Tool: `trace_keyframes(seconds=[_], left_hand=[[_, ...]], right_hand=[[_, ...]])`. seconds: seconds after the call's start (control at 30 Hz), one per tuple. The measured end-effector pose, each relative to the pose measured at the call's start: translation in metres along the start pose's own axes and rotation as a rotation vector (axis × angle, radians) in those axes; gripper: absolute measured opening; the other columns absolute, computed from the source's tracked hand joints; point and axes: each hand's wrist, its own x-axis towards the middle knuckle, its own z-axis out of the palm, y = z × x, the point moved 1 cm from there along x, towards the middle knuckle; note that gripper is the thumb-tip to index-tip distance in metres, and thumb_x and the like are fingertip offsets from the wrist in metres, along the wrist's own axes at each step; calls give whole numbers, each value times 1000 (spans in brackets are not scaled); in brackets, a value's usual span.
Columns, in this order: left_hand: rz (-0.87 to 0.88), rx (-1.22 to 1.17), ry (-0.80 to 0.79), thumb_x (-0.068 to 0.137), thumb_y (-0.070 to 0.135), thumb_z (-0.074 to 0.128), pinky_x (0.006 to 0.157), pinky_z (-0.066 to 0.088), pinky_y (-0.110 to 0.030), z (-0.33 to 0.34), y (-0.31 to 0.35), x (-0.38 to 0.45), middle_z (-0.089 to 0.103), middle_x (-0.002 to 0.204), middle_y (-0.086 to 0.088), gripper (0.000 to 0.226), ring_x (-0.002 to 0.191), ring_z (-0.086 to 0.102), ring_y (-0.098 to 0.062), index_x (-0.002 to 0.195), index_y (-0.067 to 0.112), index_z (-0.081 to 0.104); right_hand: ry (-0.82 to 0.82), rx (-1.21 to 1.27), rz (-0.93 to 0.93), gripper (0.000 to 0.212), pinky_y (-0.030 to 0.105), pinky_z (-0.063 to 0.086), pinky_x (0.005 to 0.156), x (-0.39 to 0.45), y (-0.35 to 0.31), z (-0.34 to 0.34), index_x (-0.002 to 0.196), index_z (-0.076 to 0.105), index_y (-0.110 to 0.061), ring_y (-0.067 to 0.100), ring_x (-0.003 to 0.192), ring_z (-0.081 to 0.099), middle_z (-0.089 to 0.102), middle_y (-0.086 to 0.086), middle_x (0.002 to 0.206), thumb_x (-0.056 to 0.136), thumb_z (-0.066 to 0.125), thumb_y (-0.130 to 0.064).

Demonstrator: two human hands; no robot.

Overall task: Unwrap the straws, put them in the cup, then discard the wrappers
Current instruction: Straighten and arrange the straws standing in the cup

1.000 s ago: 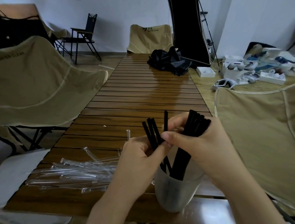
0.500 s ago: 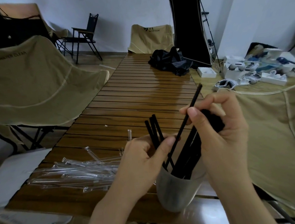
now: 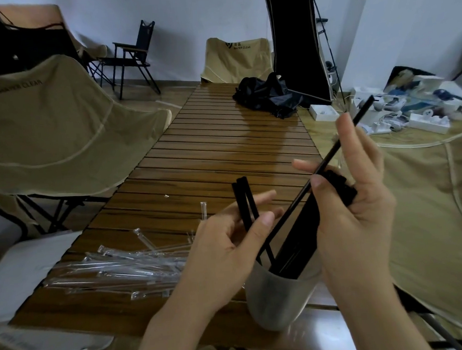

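The cup (image 3: 275,298) stands close to the near edge of the slatted wooden table (image 3: 222,153), toward its right side, and the tabletop beyond it runs open up to a crumpled black bag (image 3: 268,96) at the far end. Tan folding chairs flank the table: one on the left (image 3: 49,128), one on the right (image 3: 433,200) just beside the cup, and a third (image 3: 236,59) at the far end. To the left of the cup, a heap of clear empty wrappers (image 3: 126,263) lies on the table, stretching lengthwise across it. White boxes (image 3: 412,110) clutter the floor at far right.

A bundle of black straws (image 3: 298,241) stands in the cup, leaning up and to the right. The right hand (image 3: 357,209) curls its lower fingers round the top of that bundle, and pinches a single black straw (image 3: 333,161) between thumb and forefinger; this straw's long axis runs diagonally, lower end in the cup, upper end pointing up and to the right, past the fingertips. The left hand (image 3: 229,244) grips two straws (image 3: 247,206) between thumb and fingers, both nearly upright with a slight leftward tilt, their lower ends in the cup
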Motion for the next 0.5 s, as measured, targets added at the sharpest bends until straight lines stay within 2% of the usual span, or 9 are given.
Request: trace_keyframes(seconds=[0.1, 0.2, 0.27, 0.33, 0.37, 0.43, 0.5], left_hand=[[29, -28, 4, 93, 40, 55, 85, 58, -38, -1, 1, 0, 71, 107, 13, 25, 102, 68, -8, 117, 34, 56], [50, -54, 13, 92, 41, 53, 82, 57, -47, -1, 3, 0, 70, 99, 10, 18, 101, 68, -13, 100, 24, 54], [49, -80, 7, 94, 37, 55, 84, 57, -37, 0, 4, -1, 70, 97, 11, 17, 103, 67, -7, 94, 20, 54], [46, -78, 22, 92, 38, 55, 79, 54, -22, 0, 4, -1, 67, 87, 18, 19, 92, 66, 1, 90, 19, 53], [48, -65, 31, 92, 41, 56, 76, 53, -22, -1, 4, -1, 66, 84, 17, 20, 87, 66, -1, 88, 22, 52], [39, -53, 28, 90, 49, 54, 83, 57, -37, -1, 1, -1, 68, 92, 6, 21, 94, 67, -13, 87, 28, 52], [28, -73, 27, 87, 52, 53, 87, 55, -50, -2, 0, -1, 69, 99, -4, 24, 102, 67, -23, 87, 28, 52]], right_hand=[[-12, -15, -10, 65, 56, 50, 90, 1, 1, 0, 143, 42, -22, 19, 101, 67, 45, -6, 138, 91, 46, 16], [-14, -32, -13, 43, 45, 53, 89, 1, 0, -1, 126, 60, -12, 16, 93, 69, 63, 5, 114, 91, 50, 12], [-3, -50, -10, 34, 36, 54, 86, 1, -1, 0, 118, 65, -10, 14, 91, 69, 67, 5, 104, 92, 52, 8], [12, -42, -1, 38, 36, 54, 86, 0, -2, 2, 127, 59, -10, 15, 93, 69, 63, 4, 113, 94, 50, 7], [18, -32, 2, 44, 35, 54, 86, 0, -3, 2, 134, 53, -11, 16, 96, 69, 59, 3, 121, 94, 48, 7], [24, -31, 1, 54, 31, 55, 85, 0, -4, 3, 144, 40, -16, 14, 100, 68, 47, 2, 135, 95, 47, 7], [17, -19, 4, 63, 35, 55, 85, 0, -5, 3, 148, 32, -21, 13, 103, 67, 37, -2, 145, 95, 45, 10]])
